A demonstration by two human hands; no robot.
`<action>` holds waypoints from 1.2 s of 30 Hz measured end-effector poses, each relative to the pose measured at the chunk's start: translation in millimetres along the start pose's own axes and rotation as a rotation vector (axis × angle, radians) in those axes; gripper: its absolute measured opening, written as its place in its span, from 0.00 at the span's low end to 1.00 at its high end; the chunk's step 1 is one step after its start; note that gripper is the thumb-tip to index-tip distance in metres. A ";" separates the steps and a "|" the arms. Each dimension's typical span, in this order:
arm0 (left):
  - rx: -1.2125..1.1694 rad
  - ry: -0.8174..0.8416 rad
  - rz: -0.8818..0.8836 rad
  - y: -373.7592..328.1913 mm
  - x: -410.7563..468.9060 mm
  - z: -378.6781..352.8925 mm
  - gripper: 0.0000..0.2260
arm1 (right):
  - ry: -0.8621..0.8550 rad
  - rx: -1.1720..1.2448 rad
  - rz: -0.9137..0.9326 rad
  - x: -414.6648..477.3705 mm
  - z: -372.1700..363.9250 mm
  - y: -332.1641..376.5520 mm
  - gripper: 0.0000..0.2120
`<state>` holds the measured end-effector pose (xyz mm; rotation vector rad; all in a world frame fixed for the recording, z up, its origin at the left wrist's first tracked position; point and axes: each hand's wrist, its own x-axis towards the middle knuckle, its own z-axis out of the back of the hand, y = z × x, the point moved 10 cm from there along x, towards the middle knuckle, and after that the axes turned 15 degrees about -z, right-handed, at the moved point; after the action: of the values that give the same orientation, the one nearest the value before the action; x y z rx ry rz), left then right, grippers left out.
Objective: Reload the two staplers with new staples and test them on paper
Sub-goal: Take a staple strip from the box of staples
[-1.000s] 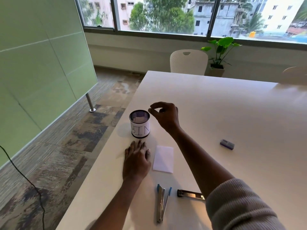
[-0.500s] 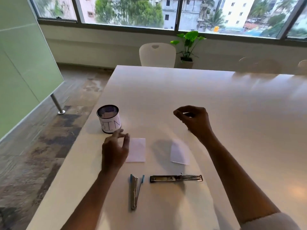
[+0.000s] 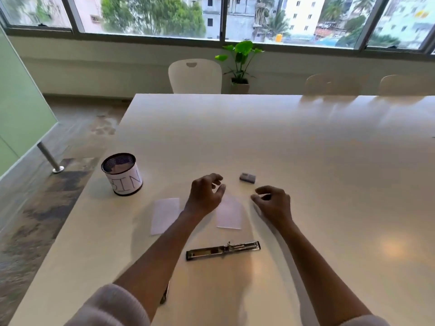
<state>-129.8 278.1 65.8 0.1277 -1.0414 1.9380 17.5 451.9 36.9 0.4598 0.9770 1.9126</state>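
Hovering near the staple box [image 3: 247, 178], left hand [image 3: 207, 196] loosely curled, fingers apart, empty; right hand [image 3: 273, 203] thumb and forefinger nearly meet, can't tell if pinching anything. Nearer in lies the open stapler [image 3: 223, 250], unloaded I'd judge. Reload step; next needs picking a strip from the box

**Q:** Specify the garment worn.

**A:** One top, pale off-white with a faint pink cast. Only its sleeves are in view: the left sleeve [image 3: 110, 307] at the lower left edge and the right sleeve [image 3: 363, 322] at the lower right edge.

**Q:** Fabric?

**A:** It looks soft and thick, like a knit. Both sleeves are blurred, so the weave cannot be made out.

**Q:** Coverage?

**A:** Each sleeve ends in a bunched roll near the elbow. The left forearm [image 3: 160, 252] and right forearm [image 3: 317, 262] are uncovered from that roll to the wrist. The left hand [image 3: 204, 196] and right hand [image 3: 274, 204] are bare.
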 end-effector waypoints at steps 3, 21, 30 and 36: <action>-0.006 0.034 0.092 2.7 18.2 -25.6 0.10 | -0.072 0.004 -0.012 11.0 2.9 -2.8 0.09; -0.144 0.013 0.513 22.7 51.2 -81.5 0.11 | 0.011 -0.022 0.028 57.3 -13.4 5.9 0.18; -0.205 0.085 0.681 40.6 46.0 -78.9 0.11 | 0.081 -0.046 0.093 61.1 -4.5 8.1 0.14; -0.214 0.126 0.691 45.2 44.3 -78.9 0.12 | 0.040 -0.029 0.078 62.9 7.5 -1.9 0.12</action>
<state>-166.2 352.8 8.0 -0.5331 -1.3092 2.3738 -9.0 509.4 35.5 0.4500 0.9687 2.0107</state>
